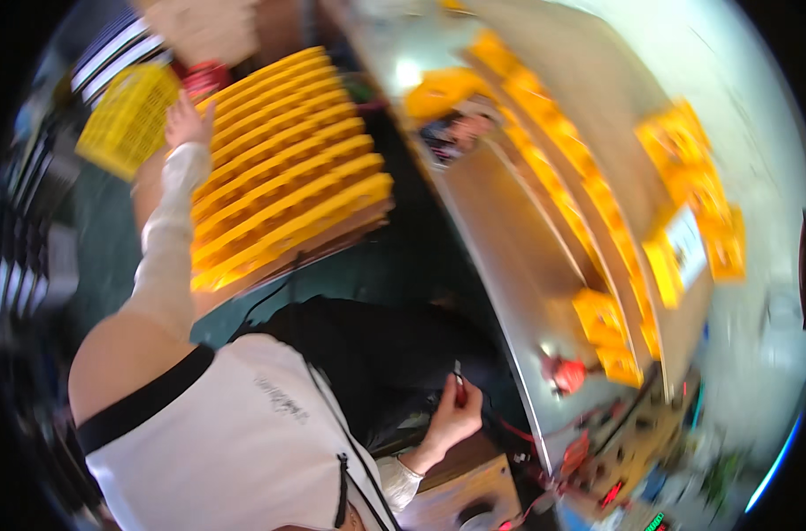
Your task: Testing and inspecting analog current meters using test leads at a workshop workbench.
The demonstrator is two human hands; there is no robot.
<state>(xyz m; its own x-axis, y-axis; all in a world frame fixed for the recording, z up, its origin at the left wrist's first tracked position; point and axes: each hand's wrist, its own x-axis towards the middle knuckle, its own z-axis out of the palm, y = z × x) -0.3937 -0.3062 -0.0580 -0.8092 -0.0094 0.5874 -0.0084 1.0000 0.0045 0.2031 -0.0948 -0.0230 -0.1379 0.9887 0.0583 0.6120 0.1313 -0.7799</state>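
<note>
My left hand (188,124) is stretched out to the far left, its fingers apart and nothing seen in them. It is at the far left corner of several rows of yellow plastic pieces (288,164) lying on a brown board. Close by are a yellow mesh basket (130,119) and a red object (205,78), blurred. My right hand (454,418), low and right of my lap, is closed around a small tool with a dark red handle (460,390) and a thin metal tip pointing up. Its exact kind is not clear.
On the right, a long workbench (518,239) carries curved rows of yellow parts (589,177). Beyond them are more yellow pieces (690,177) and a white sheet (686,248). A red object (566,375) sits near the bench edge. A wooden board (465,496) is below my right hand.
</note>
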